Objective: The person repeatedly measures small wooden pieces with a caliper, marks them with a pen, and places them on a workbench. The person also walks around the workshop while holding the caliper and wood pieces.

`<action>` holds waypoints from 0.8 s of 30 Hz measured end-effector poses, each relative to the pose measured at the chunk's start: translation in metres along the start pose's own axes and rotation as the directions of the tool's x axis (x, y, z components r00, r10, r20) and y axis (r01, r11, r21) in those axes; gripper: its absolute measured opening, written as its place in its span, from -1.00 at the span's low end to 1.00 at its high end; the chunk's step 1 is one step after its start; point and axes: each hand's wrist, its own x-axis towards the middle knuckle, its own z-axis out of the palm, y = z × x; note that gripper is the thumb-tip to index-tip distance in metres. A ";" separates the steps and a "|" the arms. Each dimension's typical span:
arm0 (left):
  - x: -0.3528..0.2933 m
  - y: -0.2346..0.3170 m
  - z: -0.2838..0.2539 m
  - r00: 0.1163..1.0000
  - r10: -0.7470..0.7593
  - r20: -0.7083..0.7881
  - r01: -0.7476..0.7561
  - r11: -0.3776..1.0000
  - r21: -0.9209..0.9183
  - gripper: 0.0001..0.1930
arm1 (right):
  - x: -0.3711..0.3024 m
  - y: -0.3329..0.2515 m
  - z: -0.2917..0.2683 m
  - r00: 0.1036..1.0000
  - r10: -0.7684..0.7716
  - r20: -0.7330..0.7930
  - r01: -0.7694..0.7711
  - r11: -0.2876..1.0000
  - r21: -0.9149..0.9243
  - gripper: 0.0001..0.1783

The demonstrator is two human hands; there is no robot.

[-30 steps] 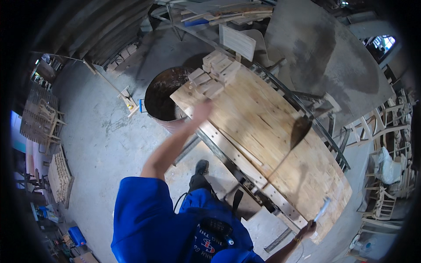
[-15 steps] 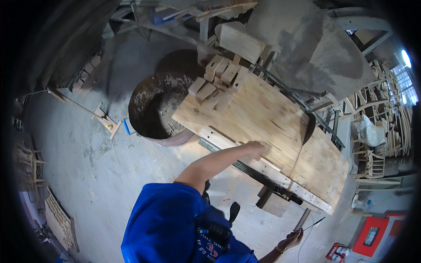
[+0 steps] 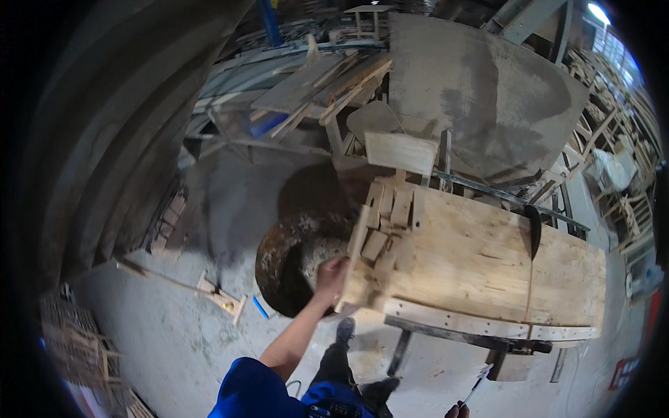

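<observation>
At your left, a brown, rust-mottled round drum stands on the floor, its wide mouth facing up. Your left hand is at the drum's right side, fingers curled closed on a long, narrow, pale wooden strip. This strip is flat, straight-sided and light tan; it slants along the left end of the broad, honey-coloured wooden tabletop, its upper end leaning to the right. Just right of the strip is a heap of small, pale, squared wooden blocks, some lying across others. The tabletop shows streaky grain, and a light wooden edging dotted with dark spots runs along the side nearest you. Below that edging, your right hand is closed round a slim, pen-like tool with a whitish tip, which points up and to the right, clear of the tabletop. Farther right, a black, curved, blade-shaped piece sits at the tabletop's far edge, a thin line running from it toward you.

Much of the drum's inside is in shadow, so you cannot read what it contains. Your left fingertips are blurred and partly hidden, so how tightly they grip is unclear, and the strip's lower end is hard to separate from the tabletop edge. Your right hand is cut off by the bottom of the view, leaving just the fingers and the tool visible
</observation>
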 end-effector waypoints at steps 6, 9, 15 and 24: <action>0.264 0.154 -0.114 0.886 0.458 -0.076 -0.345 0.759 0.551 -0.63 | -0.025 -0.048 0.133 0.971 0.001 0.238 -0.009 1.000 0.030 -0.73; 0.350 0.266 -0.144 0.656 0.743 -0.136 -0.361 0.466 0.807 -0.64 | -0.035 -0.060 0.180 0.934 -0.093 0.345 0.059 0.993 0.106 -0.73; 0.321 0.170 -0.113 0.744 0.666 -0.055 -0.557 0.663 0.501 -0.63 | -0.056 -0.074 0.185 0.904 -0.080 0.420 0.100 0.995 -0.025 -0.86; -0.083 -0.114 -0.209 0.720 -0.662 0.210 0.694 0.672 -0.260 -0.86 | -0.099 -0.034 0.149 0.833 -0.351 0.428 0.214 0.918 0.335 -0.76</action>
